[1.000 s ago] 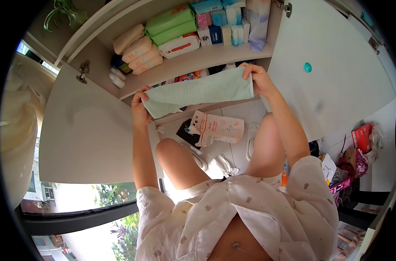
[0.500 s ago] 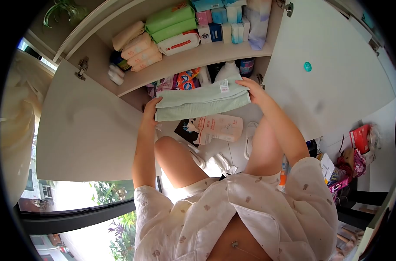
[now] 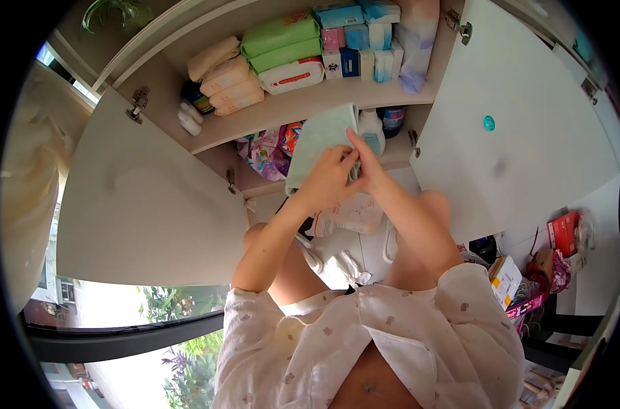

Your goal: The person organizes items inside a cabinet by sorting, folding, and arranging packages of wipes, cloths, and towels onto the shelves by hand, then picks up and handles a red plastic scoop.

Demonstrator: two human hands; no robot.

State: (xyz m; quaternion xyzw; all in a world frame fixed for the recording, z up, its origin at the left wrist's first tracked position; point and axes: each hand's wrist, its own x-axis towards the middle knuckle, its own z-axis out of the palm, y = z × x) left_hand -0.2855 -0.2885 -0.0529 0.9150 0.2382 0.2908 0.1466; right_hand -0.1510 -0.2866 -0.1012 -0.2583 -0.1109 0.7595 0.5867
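A folded green cloth [image 3: 317,146] is gripped by both hands in front of the open cabinet. The left hand [image 3: 327,183] is closed around the cloth's lower edge, with the fingers wrapped over the fabric. The right hand [image 3: 362,163] is pressed against the cloth's right side, the fingers pinched on its edge and touching the left hand. The cloth is held upright and slightly tilted, its upper end level with the lower edge of the shelf [image 3: 310,102].

Just beside the cloth, on the right, a white bottle [image 3: 371,131] is seen in the lower compartment, with a dark jar [image 3: 394,119] next to it. On the left of the cloth, colourful bags [image 3: 269,150] are packed into the same compartment.

On the shelf above, green packs [image 3: 281,42], beige packs [image 3: 225,75], a white pack [image 3: 293,75] and small boxes [image 3: 354,48] are stacked. The cabinet is flanked by two open doors, the left door [image 3: 146,198] and the right door [image 3: 514,129], the latter marked by a teal dot [image 3: 488,123].

Below the hands, a white printed bag [image 3: 351,215] lies on the floor between the knees.
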